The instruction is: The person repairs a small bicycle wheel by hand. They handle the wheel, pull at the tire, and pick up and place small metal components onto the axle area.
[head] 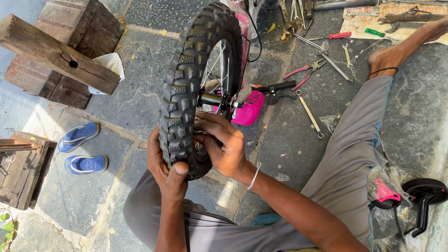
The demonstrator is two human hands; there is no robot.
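A small bicycle wheel with a knobby black tyre (184, 79) stands upright in front of me, its spokes and black hub axle (212, 99) showing. My left hand (165, 169) cups the tyre's lower edge from the left, thumb pressed on the tread. My right hand (223, 142) is inside the rim by the spokes, fingers curled near the hub. Behind the wheel lies the pink bicycle frame (248, 108) with a black handlebar grip (279, 87).
Spanners, red-handled pliers (303, 72) and screwdrivers (337, 35) lie scattered on the stone floor at the upper right. Wooden blocks (56, 56) stand at the upper left, blue sandals (79, 136) below them. Black training wheels in plastic (422, 193) rest beside my right leg (347, 154).
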